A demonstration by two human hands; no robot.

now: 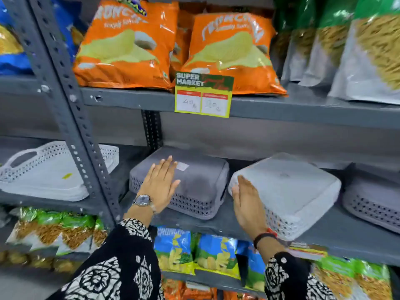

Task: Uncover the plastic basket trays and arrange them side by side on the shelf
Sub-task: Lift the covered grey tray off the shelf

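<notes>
A dark grey plastic basket tray [201, 182] lies upside down on the middle grey shelf [337, 237]. My left hand [161, 185] rests flat on its left part, fingers spread, holding nothing. Right of it a lighter grey basket tray [296, 191] lies upside down and turned at an angle. My right hand [247, 204] is open and edge-on against its left side. A third grey basket tray [372, 202] sits at the far right, partly cut off. A white basket tray [43, 169] with a handle lies face up on the neighbouring shelf to the left.
A perforated grey upright post [73, 118] divides the two shelf bays. Orange chip bags [129, 46] and a yellow price tag [203, 96] sit on the shelf above. Green and grey snack bags [350, 48] stand at the upper right. Snack packets [194, 254] fill the shelf below.
</notes>
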